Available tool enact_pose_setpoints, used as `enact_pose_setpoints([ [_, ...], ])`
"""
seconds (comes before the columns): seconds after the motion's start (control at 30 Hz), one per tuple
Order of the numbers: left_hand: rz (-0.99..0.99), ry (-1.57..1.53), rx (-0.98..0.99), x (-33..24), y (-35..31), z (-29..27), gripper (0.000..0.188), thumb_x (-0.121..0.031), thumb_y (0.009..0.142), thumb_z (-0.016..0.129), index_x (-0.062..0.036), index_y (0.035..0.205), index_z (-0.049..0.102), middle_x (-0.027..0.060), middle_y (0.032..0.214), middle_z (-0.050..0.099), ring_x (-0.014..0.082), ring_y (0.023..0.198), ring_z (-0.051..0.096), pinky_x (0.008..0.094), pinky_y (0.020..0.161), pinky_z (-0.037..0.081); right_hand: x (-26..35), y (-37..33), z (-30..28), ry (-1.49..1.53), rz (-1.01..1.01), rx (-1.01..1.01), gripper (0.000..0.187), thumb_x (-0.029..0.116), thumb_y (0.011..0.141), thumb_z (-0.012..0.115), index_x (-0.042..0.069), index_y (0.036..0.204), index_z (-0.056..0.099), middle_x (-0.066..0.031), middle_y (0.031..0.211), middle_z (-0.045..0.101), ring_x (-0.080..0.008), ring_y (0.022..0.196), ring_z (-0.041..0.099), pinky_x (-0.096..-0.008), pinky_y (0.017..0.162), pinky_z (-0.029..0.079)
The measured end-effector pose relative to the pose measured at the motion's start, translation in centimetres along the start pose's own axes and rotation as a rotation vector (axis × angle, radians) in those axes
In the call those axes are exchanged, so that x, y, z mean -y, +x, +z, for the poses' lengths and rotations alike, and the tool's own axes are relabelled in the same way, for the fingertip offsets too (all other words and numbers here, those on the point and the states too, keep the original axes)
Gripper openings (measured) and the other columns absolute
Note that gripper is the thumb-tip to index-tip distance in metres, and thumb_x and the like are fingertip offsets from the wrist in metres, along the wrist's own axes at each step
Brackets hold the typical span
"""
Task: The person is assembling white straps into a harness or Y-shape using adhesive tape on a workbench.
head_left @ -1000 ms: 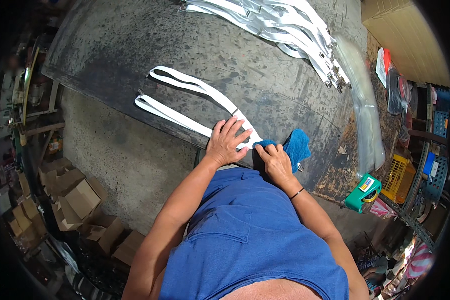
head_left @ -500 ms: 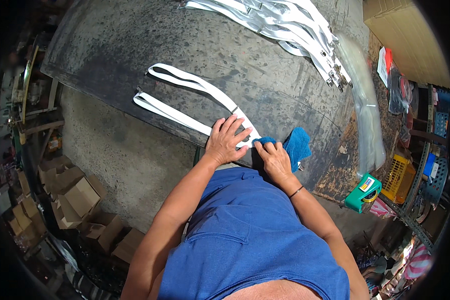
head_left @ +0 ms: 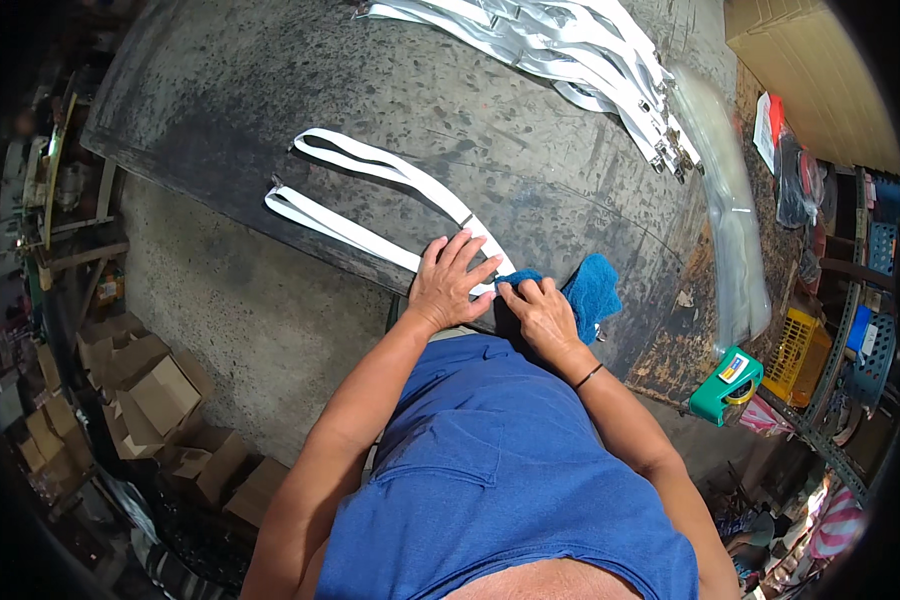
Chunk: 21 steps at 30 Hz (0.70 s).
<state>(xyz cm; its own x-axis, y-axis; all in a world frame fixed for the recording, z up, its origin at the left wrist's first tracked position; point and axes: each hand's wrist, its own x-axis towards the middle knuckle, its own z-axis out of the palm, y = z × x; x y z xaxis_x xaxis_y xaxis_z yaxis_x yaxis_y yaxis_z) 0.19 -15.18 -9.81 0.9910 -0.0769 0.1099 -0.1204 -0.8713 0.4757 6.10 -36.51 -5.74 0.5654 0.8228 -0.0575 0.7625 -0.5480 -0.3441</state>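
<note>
White suspenders (head_left: 448, 203) with small metal clips lie in two looped arms on the dark worktable, close to its near edge. My left hand (head_left: 444, 287) rests flat over the part where the straps meet, its fingers spread and pressing them down. Just right of it, my right hand (head_left: 546, 318) has its fingers bent onto a blue cloth (head_left: 594, 288), pressing a fold of it against the end of the strap. The rest of the cloth bunches up beyond the right hand. My fingers hide the strap end.
More white suspenders (head_left: 590, 75) in clear plastic are heaped at the far side of the worktable (head_left: 240, 95). A stack of clear plastic sleeves (head_left: 735, 230) lies to the right, near a green tape dispenser (head_left: 715, 392). A large cardboard box (head_left: 820, 80) stands far right. Cardboard boxes (head_left: 160, 400) sit lower left.
My right hand has slid slightly left with the fold of blue cloth, nearer to my left hand. The suspenders have shifted very slightly left; my left hand stays nearly in place.
</note>
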Motion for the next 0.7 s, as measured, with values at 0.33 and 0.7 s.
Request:
enact_pose_setpoints([
  [0.33, 0.008, 0.009, 0.01, 0.0, 0.3, 0.0, 0.057, -0.041, 0.075, 0.072, -0.0275, 0.13, 0.064, 0.0073, 0.145, 0.049, 0.028, 0.139, 0.039, 0.0509, 0.113, 0.028, 0.6, 1.5, 0.1, 0.012, 0.05, -0.034, 0.046, 0.006, 0.081, 0.059, 0.014, 0.126, 0.062, -0.0053, 0.091, 0.054, -0.0257, 0.085, 0.052, -0.0356, 0.072, 0.049],
  [0.7, -0.005, 0.016, 0.004, -0.1, 0.1, 0.0, 0.058, -0.042, 0.074, 0.072, -0.0277, 0.13, 0.064, 0.0069, 0.143, 0.05, 0.027, 0.139, 0.039, 0.0501, 0.113, 0.029, -0.3, -0.6, 0.3, -0.011, 0.129, -0.064, 0.047, 0.003, 0.08, 0.059, 0.013, 0.126, 0.065, -0.0064, 0.09, 0.055, -0.0281, 0.085, 0.052, -0.0383, 0.071, 0.05],
])
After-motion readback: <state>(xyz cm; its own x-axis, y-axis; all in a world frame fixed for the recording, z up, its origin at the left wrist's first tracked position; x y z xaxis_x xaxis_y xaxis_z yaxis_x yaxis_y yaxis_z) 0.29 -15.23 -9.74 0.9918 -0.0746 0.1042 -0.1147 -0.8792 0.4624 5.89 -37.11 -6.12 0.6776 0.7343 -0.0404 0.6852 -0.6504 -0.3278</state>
